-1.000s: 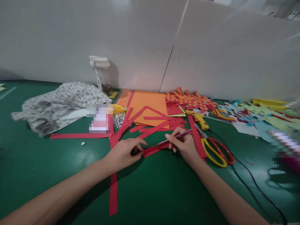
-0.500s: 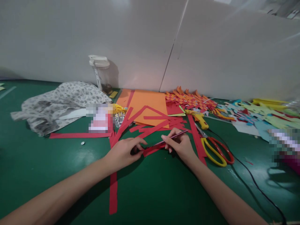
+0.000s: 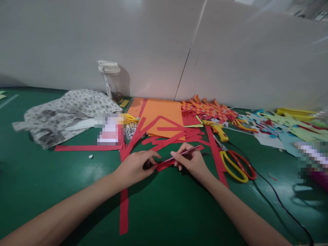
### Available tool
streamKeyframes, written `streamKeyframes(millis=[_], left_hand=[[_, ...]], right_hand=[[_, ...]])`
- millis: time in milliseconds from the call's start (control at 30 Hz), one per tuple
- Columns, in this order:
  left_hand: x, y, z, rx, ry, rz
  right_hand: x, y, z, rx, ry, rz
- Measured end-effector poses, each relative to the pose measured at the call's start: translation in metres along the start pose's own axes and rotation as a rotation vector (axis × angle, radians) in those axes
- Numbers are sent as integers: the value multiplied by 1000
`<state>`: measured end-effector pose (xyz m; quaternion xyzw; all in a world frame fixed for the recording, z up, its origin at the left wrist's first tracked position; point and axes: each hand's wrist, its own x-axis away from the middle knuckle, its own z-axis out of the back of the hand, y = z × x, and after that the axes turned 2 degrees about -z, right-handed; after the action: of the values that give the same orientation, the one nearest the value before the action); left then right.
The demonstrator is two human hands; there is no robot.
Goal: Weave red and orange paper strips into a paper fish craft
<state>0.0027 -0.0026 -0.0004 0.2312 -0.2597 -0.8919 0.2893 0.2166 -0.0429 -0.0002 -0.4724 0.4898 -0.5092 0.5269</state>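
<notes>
The red paper strip [image 3: 165, 166] slants between my two hands, one end pinched between the thumb and fingertips of my left hand [image 3: 137, 167], the rest running to the fingers of my right hand [image 3: 193, 163]. My right grip is closed on a slim pinkish stick [image 3: 189, 149], thumb against fingers, its length lying along the strip. Whether my right fingers also press the paper, I cannot tell.

A pale wall [image 3: 77, 41] stands beyond my hands, and the green table [image 3: 179, 212] spreads beneath them. To the left of my left hand and farther off lies a crumpled, patterned cloth [image 3: 69, 106]. Straight beyond my grip are orange sheets [image 3: 164, 111], crossed by red strips; beyond my right hand sits a heap of checkered orange-and-red paper pieces [image 3: 205, 111]. Just right of my right hand rest scissors [image 3: 222, 147] with one yellow and one red handle. Beyond my left hand, by the wall, a lidded cup [image 3: 110, 80] stands upright. A yellow glue gun [image 3: 217, 130] lies just past my right hand, near the scissors. Another red strip [image 3: 124, 212] passes under my left wrist towards me. Smallest, a round white bit [image 3: 91, 156] sits left of my left hand.
</notes>
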Motion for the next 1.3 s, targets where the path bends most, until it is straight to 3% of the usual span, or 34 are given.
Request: streamKeyframes(millis=[467,667,767,1000,1167,1300], left_hand=[[1,-2,-1,13,-3,-3],[3,-3,-2,-39,25,-32],[3,2,2,-179,58,-101],[5,8,13,-486,69,-492],[7,3,11,-543,-42,-519],[7,4,11,-567,-51,-535]], right_hand=[[-3,-4,16,84,160,58],[-2,-1,15,47,110,40],[-1,-1,14,34,97,33],[-2,-1,15,13,89,44],[-1,-4,11,31,110,41],[2,-6,2,6,87,24]])
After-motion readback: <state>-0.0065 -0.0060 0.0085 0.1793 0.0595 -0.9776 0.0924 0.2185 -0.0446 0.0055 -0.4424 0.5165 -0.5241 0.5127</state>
